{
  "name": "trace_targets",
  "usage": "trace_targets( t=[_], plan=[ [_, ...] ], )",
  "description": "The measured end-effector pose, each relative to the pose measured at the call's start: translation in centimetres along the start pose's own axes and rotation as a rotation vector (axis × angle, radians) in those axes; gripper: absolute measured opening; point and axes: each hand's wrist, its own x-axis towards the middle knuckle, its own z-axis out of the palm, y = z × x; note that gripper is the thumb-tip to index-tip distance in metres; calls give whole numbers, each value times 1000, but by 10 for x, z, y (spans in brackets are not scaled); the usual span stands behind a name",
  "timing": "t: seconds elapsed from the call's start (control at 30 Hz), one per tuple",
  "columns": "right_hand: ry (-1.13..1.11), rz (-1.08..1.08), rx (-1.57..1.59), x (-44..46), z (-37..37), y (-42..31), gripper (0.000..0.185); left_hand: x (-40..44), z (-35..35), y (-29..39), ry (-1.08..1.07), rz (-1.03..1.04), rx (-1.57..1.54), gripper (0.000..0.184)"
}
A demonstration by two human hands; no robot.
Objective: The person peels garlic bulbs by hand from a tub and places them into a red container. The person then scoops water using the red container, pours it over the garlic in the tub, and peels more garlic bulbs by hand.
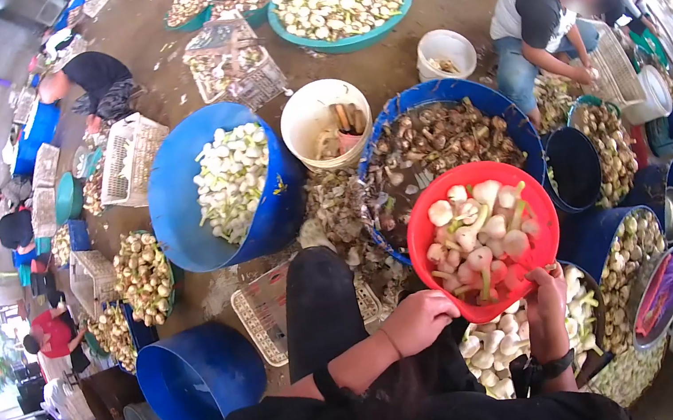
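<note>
A red plastic basin [543, 214] tilts over my lap, with whole garlic bulbs [492, 223] and short green stems inside. My left hand [419, 321] pinches its near-left rim. On the near-right rim, my right hand [547, 296] is closed, its fingers partly hidden. Directly below the basin lies a heap of cleaned white garlic [496, 348], partly covered by the basin and my arms. Just beyond the basin, a blue tub [528, 131] holds brownish, unpeeled-looking bulbs [442, 142] in dark water.
A tilted blue tub [178, 202] with white garlic stands ahead-left, beside a white bucket [295, 127]. A crate [260, 313] lies by my knee. An upright blue barrel [194, 374] is at left. A co-worker [537, 22] sits ahead-right among more garlic piles.
</note>
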Motion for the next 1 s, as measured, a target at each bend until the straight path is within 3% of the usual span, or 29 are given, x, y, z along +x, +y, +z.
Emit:
trace_targets(
  t=[0.07,0.1,0.13,0.2,0.23,0.33,0.37,0.4,0.47,0.5,0.53,0.6,0.63,0.67,0.73,0.83,0.9,0.93,0.97,1.0],
  plan=[
    [-7,-9,14,-6,4,-1,34,-22,7,-16,61,-179,121,19],
    [-19,-9,8,-6,2,1,33,-32,7,-11,-65,-398,351,31],
    [-31,-10,0,-6,1,3,32,-35,9,-7,-52,-398,347,31],
    [-49,-19,4,-7,5,5,32,-40,10,0,-122,-700,481,36],
    [-52,-19,15,-9,7,6,31,-45,15,-12,-71,-660,515,39],
    [-54,-1,-62,-23,20,4,29,-46,6,-45,-1,-708,249,46],
    [-38,4,-77,-23,22,7,28,-47,4,-49,97,-880,-12,56],
    [-35,2,-70,-24,23,11,28,-48,7,-55,93,-878,-6,56],
    [-65,-29,-48,-28,26,18,30,-44,17,-75,609,-738,-410,62],
    [-53,-38,-37,-33,27,20,30,-39,12,-73,637,-796,-604,62],
    [-44,-21,-33,-41,32,23,32,-36,13,-81,617,-786,-594,62],
    [2,-17,-15,-60,38,25,35,-34,23,-104,610,-554,-989,55],
    [-9,2,-37,-70,44,23,36,-39,23,-108,648,-694,-1009,45],
    [-2,20,-48,-81,42,23,38,-51,25,-122,579,-702,-990,45],
    [-53,-37,-31,-93,31,36,40,-75,18,-160,468,-704,-1310,40],
    [30,119,-200,-138,15,58,24,-110,-6,-115,344,-706,-1341,41],
    [124,-289,-204,-161,14,101,14,-139,-24,-94,256,-764,-1218,45],
    [116,-279,-340,-156,-11,118,25,-144,-16,-96,240,-814,-1111,47],
    [161,-301,-260,-204,-2,95,31,-158,-24,-90,204,-696,-1078,49],
    [129,-337,-113,-213,-9,124,33,-172,-26,-86,188,-561,-1065,52]
  ],
)
